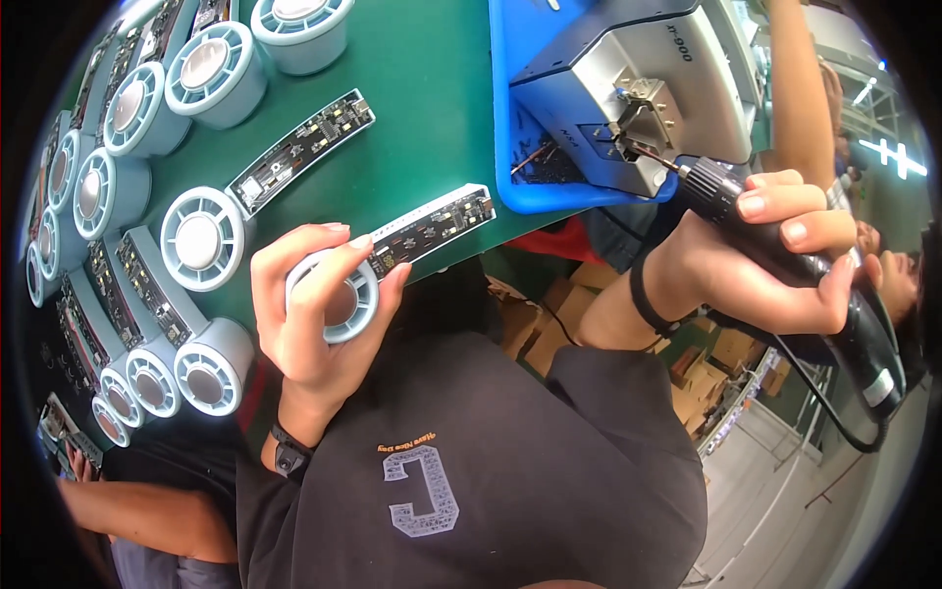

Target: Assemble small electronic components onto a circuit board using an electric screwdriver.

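My left hand (312,329) is closed round the round head of a small handheld fan (432,228), pale blue with an open handle. A black circuit board with small parts shows along that handle, which points up to the right. My right hand (770,255) grips a black electric screwdriver (714,189) with a cord at its rear end. Its thin bit reaches the pick-up point on the front of a grey screw feeder (589,88). Another open fan (201,240) lies on the green table just beyond my left hand.
The screw feeder stands in a blue tray (504,108) holding loose dark screws. Several similar fans (123,196) sit in rows along the left of the green table (422,98). Another person's arm (157,515) is at the lower left, another's arm (800,98) at the upper right. Cardboard boxes (559,314) lie below.
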